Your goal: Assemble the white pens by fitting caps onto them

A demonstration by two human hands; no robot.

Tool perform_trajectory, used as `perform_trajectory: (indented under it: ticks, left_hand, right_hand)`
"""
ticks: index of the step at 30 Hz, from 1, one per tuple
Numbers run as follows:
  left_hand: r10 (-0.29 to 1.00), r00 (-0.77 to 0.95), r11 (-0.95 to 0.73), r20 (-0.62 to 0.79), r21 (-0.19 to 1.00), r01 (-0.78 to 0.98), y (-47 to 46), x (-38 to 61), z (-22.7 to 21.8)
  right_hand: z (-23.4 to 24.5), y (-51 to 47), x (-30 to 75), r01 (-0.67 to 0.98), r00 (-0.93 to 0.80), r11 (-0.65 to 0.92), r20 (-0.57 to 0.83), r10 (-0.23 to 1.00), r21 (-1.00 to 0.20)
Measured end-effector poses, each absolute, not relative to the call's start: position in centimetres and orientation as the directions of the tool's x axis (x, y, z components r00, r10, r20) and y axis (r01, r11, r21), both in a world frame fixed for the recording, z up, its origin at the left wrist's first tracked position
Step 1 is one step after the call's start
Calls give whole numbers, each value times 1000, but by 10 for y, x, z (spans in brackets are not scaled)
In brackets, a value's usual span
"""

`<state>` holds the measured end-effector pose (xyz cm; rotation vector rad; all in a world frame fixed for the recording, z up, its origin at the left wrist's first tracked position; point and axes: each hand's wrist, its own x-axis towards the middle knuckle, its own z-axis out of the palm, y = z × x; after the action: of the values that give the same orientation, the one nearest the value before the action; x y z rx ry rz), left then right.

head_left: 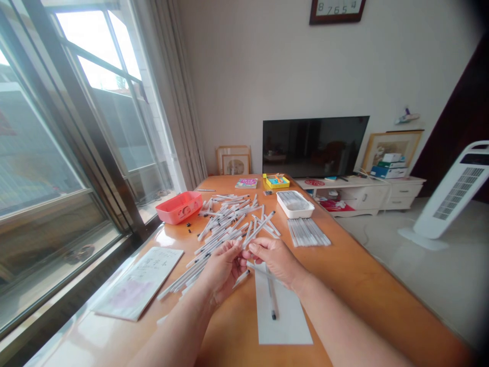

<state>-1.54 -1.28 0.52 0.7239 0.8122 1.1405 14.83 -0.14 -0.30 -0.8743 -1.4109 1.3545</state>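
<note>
My left hand [230, 262] and my right hand [275, 259] meet over the near middle of the table, thumbs and fingers pinched close together. A white pen [260, 229] with a black end slants up and right from between the fingertips. A pale, pen-like stick [263, 272] passes beneath my right hand; whether it is gripped, I cannot tell. Under the hands lies a white sheet of paper [286, 326], bearing a pen with a black tip [273, 312]. Just beyond and left, a loose heap of white pens [221, 229] spreads over the table.
A red basket [178, 209] stands at left, near small black caps [189, 228]. A notebook [141, 283] lies near left. On the right are a white box of pens [296, 210] and a row of pens [308, 232]. Farther back sits a yellow box [275, 182].
</note>
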Motion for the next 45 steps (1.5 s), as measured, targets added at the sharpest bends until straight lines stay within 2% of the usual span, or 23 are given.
perform_trajectory:
  ticks: [4,10,17,19,21,23,26,32,38,45]
  left_hand:
    - [961,232,247,-152,847,-470,-14,-11,3]
    - [941,313,242,-129,903,-354,-18,-6,0]
    - [975,211,127,-72,957,-262,-17,-8,-1]
    - [984,168,104,-65,966,-239,-15,-10,1]
    - [988,139,98,-68,972,-215,-15,-12,3]
    - [991,122,86,-62,976,-202,-15,-13,6]
    - [993,109,58,-37,979,-196,-15,-14,10]
    - [995,99,8,5,992,-128,-13,-16,9]
    - [993,110,-23,34,995,-99,-7,-24,5]
    - [995,98,-16,26,995,-96,-5,-28,3]
  right_hand:
    - [2,-5,145,-158,-326,163,207,922,-974]
    - [-3,-4,144,-225,-291,83,148,945,-971]
    - [-2,8,162,-99,-20,112,115,993,-989]
    - [-1,16,180,-11,129,154,152,980,-988]
    - [-2,24,202,144,293,152,189,937,-978]
    - [-4,30,227,308,434,74,210,876,-948]
    - [-6,36,260,473,557,-106,203,806,-875]
    - [-4,37,285,665,601,-414,117,791,-621]
    - [0,37,275,734,569,-493,28,822,-468]
    - [-10,42,270,772,551,-489,44,833,-406]
